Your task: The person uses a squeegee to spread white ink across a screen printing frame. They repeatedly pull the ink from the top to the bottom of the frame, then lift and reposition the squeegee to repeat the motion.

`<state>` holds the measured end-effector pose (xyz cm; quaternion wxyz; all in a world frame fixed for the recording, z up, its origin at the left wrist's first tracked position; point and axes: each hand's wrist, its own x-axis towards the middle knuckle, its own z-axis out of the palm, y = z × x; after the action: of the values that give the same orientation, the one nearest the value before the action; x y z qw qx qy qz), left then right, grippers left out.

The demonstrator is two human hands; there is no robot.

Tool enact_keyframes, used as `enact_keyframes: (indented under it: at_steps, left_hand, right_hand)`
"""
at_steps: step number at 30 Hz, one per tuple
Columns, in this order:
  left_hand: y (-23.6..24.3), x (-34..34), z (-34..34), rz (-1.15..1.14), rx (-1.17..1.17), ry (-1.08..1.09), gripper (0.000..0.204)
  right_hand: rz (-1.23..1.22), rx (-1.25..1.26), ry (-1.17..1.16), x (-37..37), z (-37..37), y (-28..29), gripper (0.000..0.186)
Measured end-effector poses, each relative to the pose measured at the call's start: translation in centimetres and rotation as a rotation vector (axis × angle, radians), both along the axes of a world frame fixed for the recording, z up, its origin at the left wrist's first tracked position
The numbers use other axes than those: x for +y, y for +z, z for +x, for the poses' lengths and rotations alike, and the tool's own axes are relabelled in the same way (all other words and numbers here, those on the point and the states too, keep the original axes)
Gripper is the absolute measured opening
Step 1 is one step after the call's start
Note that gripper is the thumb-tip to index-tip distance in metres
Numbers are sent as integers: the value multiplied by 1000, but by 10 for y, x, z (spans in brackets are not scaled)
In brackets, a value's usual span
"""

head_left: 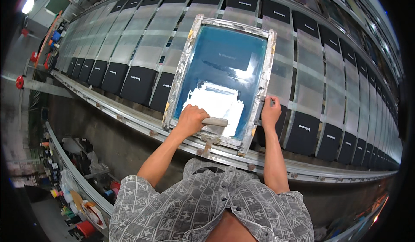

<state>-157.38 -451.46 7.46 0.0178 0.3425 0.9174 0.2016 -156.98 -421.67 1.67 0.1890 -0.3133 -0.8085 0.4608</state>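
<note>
A screen-printing frame (268, 64) with a worn, ink-smeared metal border lies slanted across the table in front of me. Its blue mesh (212, 47) carries a pool of white ink (214, 97) over the near half. My left hand (191, 120) is closed round one end of a squeegee (216, 121), which lies crosswise in the ink near the frame's near end. At the frame's right border, my right hand (271, 113) has its fingers curled together; whether they grip the border or something small beside it is hidden.
Black fabric pieces (137, 83) with small white prints lie in two rows along the long printing table, joined by pale grey strips (149, 34). A metal rail (129, 120) with bolts runs along the near edge. Bottles and containers (86, 229) crowd a lower shelf at left.
</note>
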Motion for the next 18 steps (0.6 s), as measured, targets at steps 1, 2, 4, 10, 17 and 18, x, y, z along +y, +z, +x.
enact_keyframes:
  at_steps: [1, 2, 4, 10, 17, 18]
  left_hand:
    - [-2, 1, 0, -10, 0, -12, 26]
    - [-4, 3, 1, -20, 0, -25, 28]
    - [-3, 5, 0, -37, -56, -25, 21]
    - [3, 12, -59, -126, -254, -118, 22]
    - [5, 42, -142, -188, -160, -111, 28]
    - [5, 45, -149, -191, -178, -108, 28]
  right_hand:
    - [13, 0, -15, 3, 3, 2, 25]
    - [25, 0, -29, 6, 5, 2, 25]
    - [61, 12, -30, 9, 2, -12, 25]
    - [120, -213, -16, 5, 0, -1, 26]
    - [302, -15, 698, -20, -63, 53, 40]
    - [123, -192, 829, -35, -75, 66, 38]
